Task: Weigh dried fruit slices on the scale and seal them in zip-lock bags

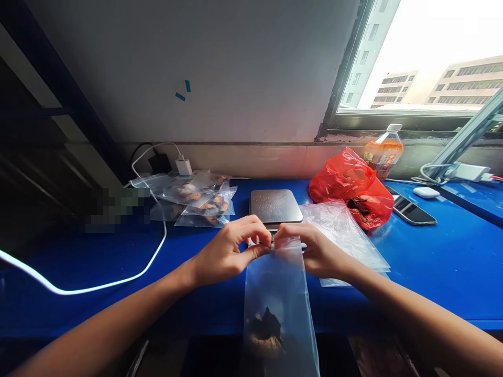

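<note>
A clear zip-lock bag point(281, 288) hangs down past the table's front edge, with dark and tan chunks point(267, 332) low inside it. At the bag's top left corner, my left hand point(230, 248) pinches the edge between thumb and fingers. My right hand point(320, 251) grips the same top edge from the right; its fingers are partly behind the plastic. Just beyond both hands sits a small kitchen scale point(275, 204) with a metal plate dusted with fine specks. The hands and bag partly cover its front display.
Filled clear bags point(208, 201) lie piled at left, near a white charger point(183, 166) and its long cable. At right are flat clear bags point(341, 235), an open red plastic bag point(353, 188), a drink bottle point(387, 149), a phone point(412, 207) and a white case point(426, 192).
</note>
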Demonstrator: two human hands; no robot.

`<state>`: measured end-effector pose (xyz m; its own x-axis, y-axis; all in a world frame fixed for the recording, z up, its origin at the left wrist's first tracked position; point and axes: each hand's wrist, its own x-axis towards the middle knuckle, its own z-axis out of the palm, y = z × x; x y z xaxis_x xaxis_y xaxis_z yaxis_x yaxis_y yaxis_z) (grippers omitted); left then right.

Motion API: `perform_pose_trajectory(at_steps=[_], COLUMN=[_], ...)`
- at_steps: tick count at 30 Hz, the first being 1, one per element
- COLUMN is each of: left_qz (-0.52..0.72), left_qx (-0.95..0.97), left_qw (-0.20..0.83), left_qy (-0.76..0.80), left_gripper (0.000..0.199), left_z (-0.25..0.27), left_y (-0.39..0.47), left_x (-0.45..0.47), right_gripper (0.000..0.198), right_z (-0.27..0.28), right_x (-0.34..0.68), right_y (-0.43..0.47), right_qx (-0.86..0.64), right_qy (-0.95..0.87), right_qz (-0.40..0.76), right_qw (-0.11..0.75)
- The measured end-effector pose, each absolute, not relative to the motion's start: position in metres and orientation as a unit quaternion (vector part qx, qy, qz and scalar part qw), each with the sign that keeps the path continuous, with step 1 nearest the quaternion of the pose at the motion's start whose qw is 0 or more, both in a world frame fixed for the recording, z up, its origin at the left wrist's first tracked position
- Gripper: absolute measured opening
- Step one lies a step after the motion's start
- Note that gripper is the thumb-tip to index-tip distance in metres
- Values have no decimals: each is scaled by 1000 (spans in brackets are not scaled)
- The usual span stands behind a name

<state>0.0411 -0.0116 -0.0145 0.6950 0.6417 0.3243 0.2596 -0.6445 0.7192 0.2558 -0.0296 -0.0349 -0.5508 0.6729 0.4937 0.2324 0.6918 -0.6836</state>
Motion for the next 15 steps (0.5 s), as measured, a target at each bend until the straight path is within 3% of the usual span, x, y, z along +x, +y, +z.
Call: perform_pose_trajectory(at_steps=[6, 11, 15], left_qz=[287, 362, 312], left_qx=[853, 800, 801], left_qw=[349, 405, 448], left_qy=[261, 254, 245], left_gripper=[10, 19, 27], left_z=[-10, -3, 0], left_y=[-12, -6, 1], left_x=[42, 32, 24], right_gripper=[10, 12, 13], right_z=[-32, -35, -31], right_x=[258, 267, 271], right_y=[-28, -18, -15], right_qx=[-270, -330, -356], right_qy=[-834, -817, -773], right_qz=[305, 310, 366], right_qw=[372, 356, 377])
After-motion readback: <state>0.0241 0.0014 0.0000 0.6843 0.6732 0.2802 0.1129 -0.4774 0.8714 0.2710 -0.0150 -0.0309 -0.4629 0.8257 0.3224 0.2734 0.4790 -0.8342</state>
